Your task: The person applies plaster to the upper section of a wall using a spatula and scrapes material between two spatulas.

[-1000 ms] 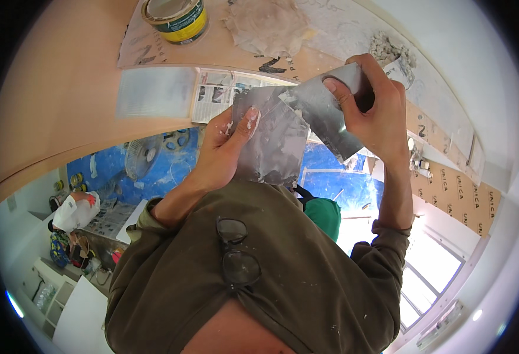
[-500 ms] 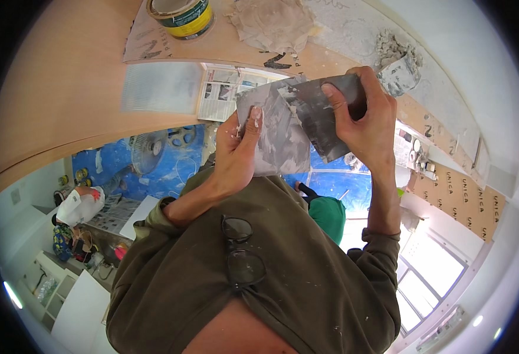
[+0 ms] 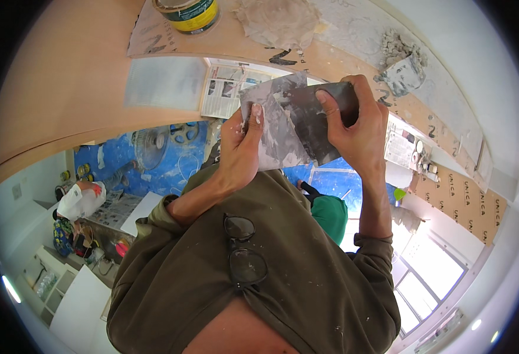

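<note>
My left hand point(image 3: 240, 144) is closed on a flat grey putty scraper point(image 3: 274, 141), its thumb lying across the face. Whitish filler is smeared over that scraper and on the thumb. In my right hand point(image 3: 363, 121) is a darker, thin putty scraper point(image 3: 312, 127), gripped along its far right edge with the thumb on top and the blade bowed. Its left edge lies against the face of the left scraper, near the middle. Both are held up in front of my chest, short of the board. The fingers behind each scraper are hidden.
Beyond my hands a wooden board point(image 3: 94, 76) carries a green and yellow tin point(image 3: 191, 17), a flattened beige heap point(image 3: 280, 20) and a filler-crusted bag point(image 3: 402, 75). Below are blue floor sheeting point(image 3: 180, 168), a fan point(image 3: 150, 146) and a person in green point(image 3: 329, 218). Sunglasses point(image 3: 245, 253) hang from my collar.
My right hand has moved left with the darker scraper, which now covers a little more of the left one. The left hand keeps its grip. The whole view has shifted slightly.
</note>
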Demonstrator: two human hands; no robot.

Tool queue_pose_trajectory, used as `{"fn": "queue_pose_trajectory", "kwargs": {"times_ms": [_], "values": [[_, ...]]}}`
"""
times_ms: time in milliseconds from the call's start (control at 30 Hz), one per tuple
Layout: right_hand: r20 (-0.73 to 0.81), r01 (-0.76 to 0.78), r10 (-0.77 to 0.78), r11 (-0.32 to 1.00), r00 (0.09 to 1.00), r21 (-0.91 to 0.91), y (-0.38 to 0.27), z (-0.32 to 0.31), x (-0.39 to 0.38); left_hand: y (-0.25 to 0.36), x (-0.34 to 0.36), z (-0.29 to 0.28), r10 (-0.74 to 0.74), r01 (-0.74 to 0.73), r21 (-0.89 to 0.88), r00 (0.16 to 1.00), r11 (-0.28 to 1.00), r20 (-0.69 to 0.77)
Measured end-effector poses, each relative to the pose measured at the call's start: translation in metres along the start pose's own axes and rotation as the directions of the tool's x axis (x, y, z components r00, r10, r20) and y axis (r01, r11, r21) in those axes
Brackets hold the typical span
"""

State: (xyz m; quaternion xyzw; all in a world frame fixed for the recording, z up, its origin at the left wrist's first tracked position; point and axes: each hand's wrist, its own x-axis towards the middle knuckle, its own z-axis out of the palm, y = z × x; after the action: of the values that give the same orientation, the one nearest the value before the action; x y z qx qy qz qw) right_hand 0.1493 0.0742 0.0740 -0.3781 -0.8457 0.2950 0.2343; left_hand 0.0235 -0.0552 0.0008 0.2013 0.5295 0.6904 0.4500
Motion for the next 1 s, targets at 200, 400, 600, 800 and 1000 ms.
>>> {"fn": "queue_pose_trajectory", "kwargs": {"times_ms": [200,400,600,800,1000], "values": [[0.007,0.013,-0.013,0.999,1.0,0.029,0.0,0.007,-0.003,0.004,0.004,0.006,-0.09,0.082,-0.08,0.992,0.993,-0.09],[-0.042,-0.092,0.094,0.995,0.995,0.038,0.004,0.006,-0.002,-0.004,0.012,-0.007,0.04,-0.039,0.013,0.993,0.999,-0.114],[-0.123,-0.133,0.135,0.991,0.983,0.028,0.0,-0.005,0.017,-0.001,0.007,-0.01,-0.056,0.046,-0.151,0.997,0.988,-0.059],[-0.026,0.022,-0.024,0.998,0.999,-0.066,-0.012,-0.003,0.028,0.025,-0.001,-0.004,-0.333,0.341,-0.364,0.939,0.867,0.087],[0.047,0.081,-0.08,0.996,0.996,-0.028,-0.011,0.004,0.029,0.013,-0.003,-0.012,-0.333,0.339,-0.359,0.94,0.87,0.081]]}}
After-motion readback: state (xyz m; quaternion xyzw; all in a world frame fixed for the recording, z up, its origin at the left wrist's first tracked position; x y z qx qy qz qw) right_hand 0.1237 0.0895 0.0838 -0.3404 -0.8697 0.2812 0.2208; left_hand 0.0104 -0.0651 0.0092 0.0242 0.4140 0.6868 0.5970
